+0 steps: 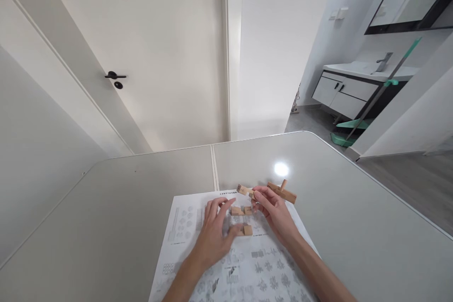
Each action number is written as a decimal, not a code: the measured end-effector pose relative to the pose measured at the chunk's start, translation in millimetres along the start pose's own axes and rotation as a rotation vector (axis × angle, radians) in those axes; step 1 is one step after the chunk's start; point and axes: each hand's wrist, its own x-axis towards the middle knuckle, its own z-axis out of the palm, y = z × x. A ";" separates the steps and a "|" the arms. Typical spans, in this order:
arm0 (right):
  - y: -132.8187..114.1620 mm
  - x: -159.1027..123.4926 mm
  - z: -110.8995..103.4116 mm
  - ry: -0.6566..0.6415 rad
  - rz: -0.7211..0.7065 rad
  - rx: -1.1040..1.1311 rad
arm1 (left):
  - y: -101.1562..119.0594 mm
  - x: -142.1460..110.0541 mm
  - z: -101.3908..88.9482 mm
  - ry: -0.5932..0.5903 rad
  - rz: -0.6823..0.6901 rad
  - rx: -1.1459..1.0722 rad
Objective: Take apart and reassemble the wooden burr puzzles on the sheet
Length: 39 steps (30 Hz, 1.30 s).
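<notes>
A white door [170, 56] stands beyond a pale gray bench [106, 226], on which lies a printed sheet [247, 247]. Over it work two bare hands: the left hand [216, 230], thumb and fingers spread wide, and, to its right, the right hand [275, 210], pinching a notched wooden piece [244, 190] above the sheet's far part. Crossed wooden bars [288, 195] rest at the far right corner. A middle wooden block [236, 211] and a near wooden block [247, 230] lie between the hands; whether the left thumb touches the latter cannot be told.
</notes>
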 end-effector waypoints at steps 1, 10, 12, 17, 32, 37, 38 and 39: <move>0.2 0.1 -0.1 -0.004 0.001 -0.016 | -2.8 1.9 2.5 0.041 -0.019 0.023; 9.1 2.4 -2.6 -0.031 0.006 -0.131 | -4.7 9.0 3.4 0.123 -0.047 -0.019; 11.4 3.3 -3.6 -0.009 0.010 -0.128 | -2.5 7.9 2.1 0.104 -0.055 -0.052; 13.4 3.4 -3.8 0.028 0.030 -0.115 | 3.5 7.8 3.1 -0.022 -0.074 0.005; 5.4 -2.5 3.8 -0.197 0.034 -0.039 | 9.9 9.0 -14.0 0.044 -0.370 -0.761; 4.8 -5.2 4.5 -0.279 0.007 -0.202 | 12.5 11.3 -14.7 0.054 -0.354 -0.950; 4.8 -6.1 4.8 -0.306 0.001 -0.224 | 12.9 11.6 -14.5 0.028 -0.345 -0.983; 4.7 -7.1 5.4 -0.334 -0.008 -0.246 | 13.2 11.6 -14.4 -0.007 -0.335 -1.012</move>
